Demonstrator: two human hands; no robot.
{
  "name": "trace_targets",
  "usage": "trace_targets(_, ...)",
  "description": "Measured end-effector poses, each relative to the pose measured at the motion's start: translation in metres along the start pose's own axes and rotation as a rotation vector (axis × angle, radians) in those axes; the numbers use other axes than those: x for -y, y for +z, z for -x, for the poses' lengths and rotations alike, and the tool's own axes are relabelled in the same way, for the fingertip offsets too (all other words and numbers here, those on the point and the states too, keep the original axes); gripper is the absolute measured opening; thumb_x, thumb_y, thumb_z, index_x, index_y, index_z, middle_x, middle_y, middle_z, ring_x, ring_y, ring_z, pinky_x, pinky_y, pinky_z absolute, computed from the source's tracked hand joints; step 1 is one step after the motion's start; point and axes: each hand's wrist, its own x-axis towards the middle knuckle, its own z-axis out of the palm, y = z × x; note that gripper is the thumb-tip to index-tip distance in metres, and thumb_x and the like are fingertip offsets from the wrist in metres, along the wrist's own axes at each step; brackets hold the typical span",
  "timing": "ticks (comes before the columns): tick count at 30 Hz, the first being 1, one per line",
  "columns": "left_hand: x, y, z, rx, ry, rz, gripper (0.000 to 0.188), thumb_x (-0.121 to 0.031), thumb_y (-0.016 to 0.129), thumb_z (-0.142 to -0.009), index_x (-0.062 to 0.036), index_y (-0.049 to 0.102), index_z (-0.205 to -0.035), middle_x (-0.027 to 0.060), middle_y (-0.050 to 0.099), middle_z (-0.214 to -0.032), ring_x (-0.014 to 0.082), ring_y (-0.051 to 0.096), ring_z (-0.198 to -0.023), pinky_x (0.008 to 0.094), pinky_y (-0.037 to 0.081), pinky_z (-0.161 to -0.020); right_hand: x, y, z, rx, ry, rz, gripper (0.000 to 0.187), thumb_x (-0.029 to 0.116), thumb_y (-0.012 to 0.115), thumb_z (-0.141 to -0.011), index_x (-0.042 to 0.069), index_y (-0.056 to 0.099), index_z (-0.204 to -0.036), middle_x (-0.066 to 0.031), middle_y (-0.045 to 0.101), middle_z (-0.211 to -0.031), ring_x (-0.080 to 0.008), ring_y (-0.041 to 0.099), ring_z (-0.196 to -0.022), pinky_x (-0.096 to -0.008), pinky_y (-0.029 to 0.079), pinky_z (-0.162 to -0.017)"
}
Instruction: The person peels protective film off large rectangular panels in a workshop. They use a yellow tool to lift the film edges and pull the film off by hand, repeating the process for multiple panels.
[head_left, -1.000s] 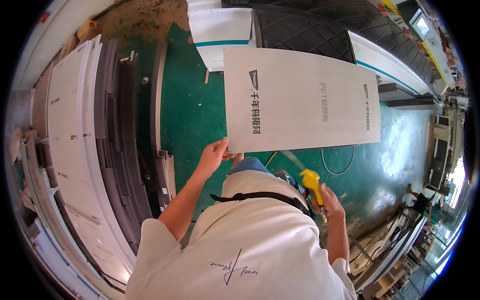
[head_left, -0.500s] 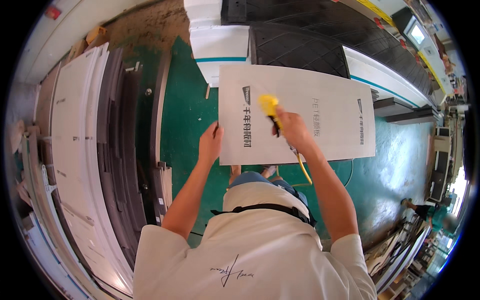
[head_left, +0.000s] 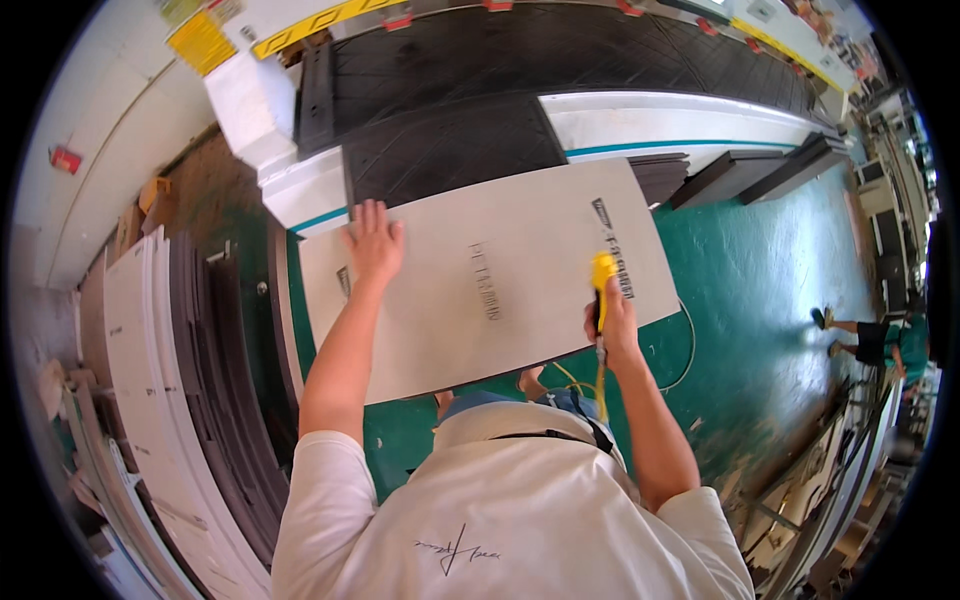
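Two hands are now set wide apart on the pale grey panel (head_left: 490,290), where half a second ago they were close together near its left part. The panel itself has swung: earlier it lay roughly level across the view, and now it slants, its left end lower and nearer the person, its right end reaching toward the green floor (head_left: 760,300). It also lies closer to the black ribbed machine bed (head_left: 450,140), its far edge overlapping the bed's white frame (head_left: 300,185).

The left hand (head_left: 373,243) has moved up from the panel's left edge and now lies flat on its upper left area, fingers spread and pointing away from the person, the arm stretched nearly straight. The right hand (head_left: 612,322) has come down and to the right; earlier it was raised over the middle of the panel. It is closed in a fist around the yellow tool (head_left: 601,275), whose yellow head sticks up above the knuckles against the panel's right part, near the printed strip. A yellow cord (head_left: 600,375) hangs from the tool toward the person's waist. The right forearm rises steeply, bent at the elbow.

Stacked white and dark boards (head_left: 190,370) line the left side, and another person (head_left: 880,340) stands far off at the right.
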Motion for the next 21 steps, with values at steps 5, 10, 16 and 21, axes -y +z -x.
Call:
trace_targets(5,-0.160,0.022,-0.015,0.012,0.339,0.050,0.068,-0.050,0.036,-0.106,-0.0090,0.033,-0.160,0.0107,0.022,-0.170,0.0302,0.013,-0.159,0.0636,0.004,-0.124,-0.037,-0.092,0.043,-0.226,-0.003,-0.145,0.061,0.053,0.038,-0.109,0.005,0.059,-0.078,-0.0039,0.057,-0.060,-0.0137,0.052,-0.048,-0.0276,0.039,-0.046)
trace_targets(10,-0.272,0.021,0.003,0.060,0.590,0.070,0.063,-0.046,0.049,-0.103,-0.0150,0.039,-0.158,0.0102,0.022,-0.170,0.0339,0.014,-0.158,0.0667,0.008,-0.122,-0.042,-0.130,0.112,-0.126,0.127,0.074,0.058,0.051,0.041,-0.109,0.005,0.062,-0.082,-0.0046,0.062,-0.065,-0.0117,0.052,-0.054,-0.0280,0.039,-0.051)
trace_targets(16,-0.330,0.001,0.113,0.238,1.068,0.219,0.064,-0.045,0.059,-0.097,-0.0164,0.047,-0.153,0.0107,0.028,-0.168,0.0343,0.018,-0.157,0.0658,0.011,-0.123,-0.071,-0.156,0.175,-0.544,0.159,-0.017,0.060,0.053,0.040,-0.109,0.000,0.063,-0.093,-0.0029,0.060,-0.066,-0.0124,0.057,-0.057,-0.0301,0.046,-0.056)
trace_targets(21,-0.235,-0.034,0.204,0.398,0.915,0.364,0.071,-0.041,0.074,-0.086,-0.0090,0.053,-0.146,0.0145,0.032,-0.165,0.0344,0.026,-0.154,0.0600,0.016,-0.123,-0.067,-0.129,0.216,-0.083,0.186,0.003,0.056,0.049,0.042,-0.109,-0.002,0.064,-0.098,-0.0027,0.059,-0.064,-0.0135,0.057,-0.057,-0.0317,0.048,-0.060)
